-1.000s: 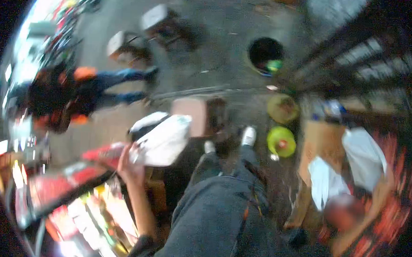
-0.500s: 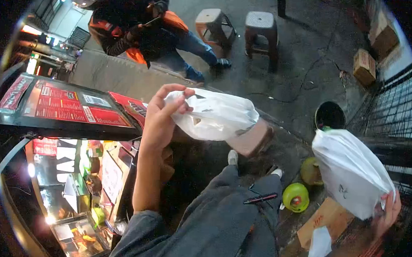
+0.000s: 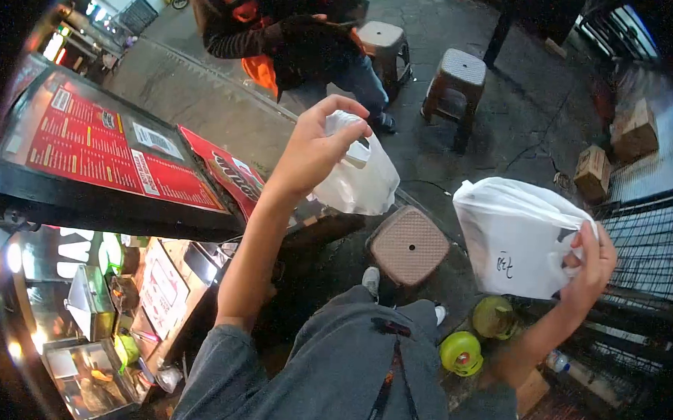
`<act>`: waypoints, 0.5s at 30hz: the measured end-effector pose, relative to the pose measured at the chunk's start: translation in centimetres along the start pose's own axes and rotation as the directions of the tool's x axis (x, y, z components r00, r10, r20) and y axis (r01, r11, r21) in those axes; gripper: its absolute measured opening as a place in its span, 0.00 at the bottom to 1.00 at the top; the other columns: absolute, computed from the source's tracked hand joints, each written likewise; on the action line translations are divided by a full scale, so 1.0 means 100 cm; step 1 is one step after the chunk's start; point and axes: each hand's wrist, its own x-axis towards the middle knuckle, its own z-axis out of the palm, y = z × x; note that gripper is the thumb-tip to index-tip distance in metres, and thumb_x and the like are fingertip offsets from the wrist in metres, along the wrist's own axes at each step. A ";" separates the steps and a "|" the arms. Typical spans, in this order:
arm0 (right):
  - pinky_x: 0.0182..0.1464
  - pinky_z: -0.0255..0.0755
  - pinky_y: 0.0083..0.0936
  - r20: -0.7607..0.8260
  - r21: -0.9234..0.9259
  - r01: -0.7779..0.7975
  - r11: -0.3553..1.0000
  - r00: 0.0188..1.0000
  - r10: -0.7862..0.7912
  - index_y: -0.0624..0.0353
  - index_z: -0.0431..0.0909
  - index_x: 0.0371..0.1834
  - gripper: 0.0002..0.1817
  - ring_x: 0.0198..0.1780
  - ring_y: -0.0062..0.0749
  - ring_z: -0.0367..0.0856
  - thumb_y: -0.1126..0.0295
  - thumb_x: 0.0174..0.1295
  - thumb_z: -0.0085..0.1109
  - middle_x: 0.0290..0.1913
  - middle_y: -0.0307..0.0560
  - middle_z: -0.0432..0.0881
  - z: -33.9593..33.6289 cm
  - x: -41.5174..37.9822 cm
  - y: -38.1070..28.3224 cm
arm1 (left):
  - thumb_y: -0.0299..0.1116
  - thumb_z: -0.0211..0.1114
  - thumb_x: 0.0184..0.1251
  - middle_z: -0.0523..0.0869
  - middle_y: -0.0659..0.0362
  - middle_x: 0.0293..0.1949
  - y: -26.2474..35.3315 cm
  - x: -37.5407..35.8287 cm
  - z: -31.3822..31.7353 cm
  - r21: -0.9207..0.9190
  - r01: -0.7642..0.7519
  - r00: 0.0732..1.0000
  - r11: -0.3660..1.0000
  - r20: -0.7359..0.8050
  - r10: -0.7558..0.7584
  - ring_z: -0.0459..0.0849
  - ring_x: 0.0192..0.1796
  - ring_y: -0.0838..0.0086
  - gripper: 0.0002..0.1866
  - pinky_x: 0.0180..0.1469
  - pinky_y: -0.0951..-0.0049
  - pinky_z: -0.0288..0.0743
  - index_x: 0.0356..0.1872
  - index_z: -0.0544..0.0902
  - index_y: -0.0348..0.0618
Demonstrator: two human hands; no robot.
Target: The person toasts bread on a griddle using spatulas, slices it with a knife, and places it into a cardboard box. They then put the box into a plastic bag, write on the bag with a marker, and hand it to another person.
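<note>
My left hand (image 3: 326, 146) pinches the top of a white plastic bag (image 3: 364, 185), which hangs below the fingers in front of the cart's corner. A pale item shows through the bag's opening. Over on the right, my right hand (image 3: 591, 262) has its fingers hooked through the handle of a second white plastic bag (image 3: 512, 236). That bag looks boxy and bears black handwriting on its side. What either bag contains is mostly hidden. Between the two bags, lower down, stands a brown stool (image 3: 410, 251).
A food cart with a red menu board (image 3: 91, 143) stands at left. Ahead, a person in dark and orange clothing (image 3: 284, 39) is near two stools, one pale-topped (image 3: 463, 69). Green gas cylinders (image 3: 462, 353) sit by my feet; cardboard boxes (image 3: 593, 172) and a metal grille (image 3: 643, 246) are at right.
The view has shifted. The right bag has come up and inward, its handwriting now facing me. The left bag has swung from nearly level to hanging down. Both hands keep their hold.
</note>
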 end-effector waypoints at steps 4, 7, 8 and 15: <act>0.20 0.51 0.09 0.015 0.047 0.010 0.999 1.000 -0.011 0.56 0.71 0.22 0.14 0.22 0.09 0.62 0.65 0.64 0.56 0.22 0.30 0.69 0.051 -0.004 0.014 | 0.31 0.62 0.62 0.84 0.62 0.30 -0.019 0.007 -0.024 -0.036 -0.064 0.998 0.997 -0.021 0.063 0.74 0.27 0.84 0.10 0.30 0.82 0.68 0.43 0.78 0.39; 0.19 0.50 0.09 0.104 0.112 -0.086 0.990 0.992 0.074 0.57 0.73 0.23 0.14 0.20 0.08 0.62 0.64 0.65 0.56 0.22 0.30 0.69 0.077 -0.005 0.018 | 0.28 0.61 0.62 0.83 0.61 0.32 -0.022 0.010 -0.038 -0.080 -0.032 0.999 0.996 -0.031 0.030 0.79 0.35 0.80 0.09 0.37 0.80 0.72 0.41 0.77 0.37; 0.18 0.49 0.09 0.106 0.112 -0.100 0.989 0.990 0.088 0.57 0.73 0.23 0.13 0.20 0.08 0.61 0.64 0.65 0.56 0.21 0.30 0.68 0.086 -0.005 0.020 | 0.28 0.61 0.62 0.83 0.61 0.32 -0.024 0.013 -0.042 -0.087 -0.027 0.999 0.996 -0.033 0.024 0.79 0.35 0.81 0.09 0.37 0.80 0.72 0.41 0.77 0.38; 0.20 0.51 0.15 0.236 0.030 -0.118 0.993 0.966 0.108 0.58 0.73 0.21 0.17 0.18 0.10 0.60 0.61 0.65 0.56 0.18 0.30 0.69 0.134 0.003 0.028 | 0.28 0.59 0.63 0.84 0.62 0.31 -0.031 0.014 -0.053 -0.069 0.027 1.000 0.997 0.001 -0.027 0.77 0.32 0.83 0.07 0.34 0.81 0.70 0.41 0.77 0.40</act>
